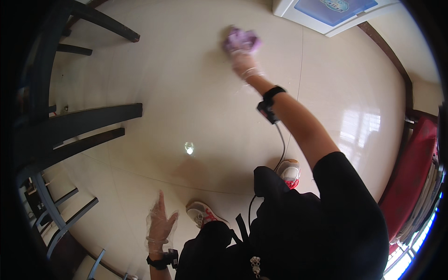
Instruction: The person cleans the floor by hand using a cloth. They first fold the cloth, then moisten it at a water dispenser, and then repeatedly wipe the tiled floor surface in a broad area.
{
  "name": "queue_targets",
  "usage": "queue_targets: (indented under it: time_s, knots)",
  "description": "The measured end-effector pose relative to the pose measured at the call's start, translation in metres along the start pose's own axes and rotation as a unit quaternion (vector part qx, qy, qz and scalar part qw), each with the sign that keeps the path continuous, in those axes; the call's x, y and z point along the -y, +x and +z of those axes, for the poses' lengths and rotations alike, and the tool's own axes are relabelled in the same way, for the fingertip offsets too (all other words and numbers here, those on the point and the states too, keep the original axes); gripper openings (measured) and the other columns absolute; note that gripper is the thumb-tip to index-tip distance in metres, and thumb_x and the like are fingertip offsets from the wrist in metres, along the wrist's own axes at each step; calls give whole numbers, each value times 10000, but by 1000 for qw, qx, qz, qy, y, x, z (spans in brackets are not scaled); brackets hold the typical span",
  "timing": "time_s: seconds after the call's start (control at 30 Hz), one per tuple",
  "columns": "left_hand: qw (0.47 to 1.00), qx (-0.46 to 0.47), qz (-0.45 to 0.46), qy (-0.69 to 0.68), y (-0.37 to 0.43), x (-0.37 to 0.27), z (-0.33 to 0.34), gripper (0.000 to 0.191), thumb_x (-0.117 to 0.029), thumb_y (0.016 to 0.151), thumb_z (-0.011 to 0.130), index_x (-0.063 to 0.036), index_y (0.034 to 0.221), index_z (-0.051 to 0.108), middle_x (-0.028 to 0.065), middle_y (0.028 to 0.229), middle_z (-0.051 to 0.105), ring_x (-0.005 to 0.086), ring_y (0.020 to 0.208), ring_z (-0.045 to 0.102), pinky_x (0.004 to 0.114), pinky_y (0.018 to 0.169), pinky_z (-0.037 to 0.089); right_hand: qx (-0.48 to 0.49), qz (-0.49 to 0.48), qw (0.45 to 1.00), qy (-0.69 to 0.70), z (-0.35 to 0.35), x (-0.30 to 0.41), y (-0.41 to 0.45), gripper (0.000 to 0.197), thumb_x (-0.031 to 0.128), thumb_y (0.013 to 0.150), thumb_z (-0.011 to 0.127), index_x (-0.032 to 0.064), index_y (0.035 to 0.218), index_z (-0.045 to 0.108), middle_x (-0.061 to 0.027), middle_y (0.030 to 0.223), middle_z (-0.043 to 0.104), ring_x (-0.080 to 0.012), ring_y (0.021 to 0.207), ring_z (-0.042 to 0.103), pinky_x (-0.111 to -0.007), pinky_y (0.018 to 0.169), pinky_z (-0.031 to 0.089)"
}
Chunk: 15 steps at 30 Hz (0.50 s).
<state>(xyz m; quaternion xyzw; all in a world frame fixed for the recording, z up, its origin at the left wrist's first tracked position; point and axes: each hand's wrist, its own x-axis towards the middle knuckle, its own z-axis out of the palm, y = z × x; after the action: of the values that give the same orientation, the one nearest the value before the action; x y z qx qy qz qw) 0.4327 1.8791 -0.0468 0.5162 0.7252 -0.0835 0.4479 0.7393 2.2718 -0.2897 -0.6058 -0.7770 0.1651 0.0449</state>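
Observation:
A crumpled purple cloth [241,40] lies against the glossy beige tiled floor [196,91], far in front of me. My right hand [244,63], in a clear plastic glove, reaches out and grips this cloth; motion blurs both. Its fingers are partly hidden by the folds. Low on the left, my left hand [160,224] hangs in a loose clear glove, holding nothing. Its index finger points forward and the thumb stands apart. Near it is my left shoe [204,212].
Dark wooden furniture legs [101,119] jut in along the left. A white cabinet with a blue panel [329,17] stands at the top right. Red fabric [409,175] lies at the right edge. A black cable [282,140] runs from my right wrist device [269,105].

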Motion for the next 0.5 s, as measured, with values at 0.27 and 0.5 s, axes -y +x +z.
queue_targets:
  time_s: [0.27, 0.5]
  knots:
    - [987, 57, 75, 128, 13, -61, 3, 789, -469, 836, 535, -88, 1429, 180, 206, 1367, 376, 380, 1274, 333, 553, 1045, 196, 137, -326, 935, -28, 49, 170, -110, 421, 90, 827, 478, 99, 1243, 541, -104, 1365, 432, -270, 1239, 431, -387, 1126, 156]
    - [994, 64, 60, 69, 11, -27, 16, 821, -247, 790, 656, -69, 1425, 167, 265, 1334, 385, 388, 1245, 371, 484, 1045, 254, 31, 49, 997, -41, -57, -139, -164, 323, 94, 845, 425, 27, 1150, 509, -159, 983, 592, -320, 873, 587, -421, 751, 484]
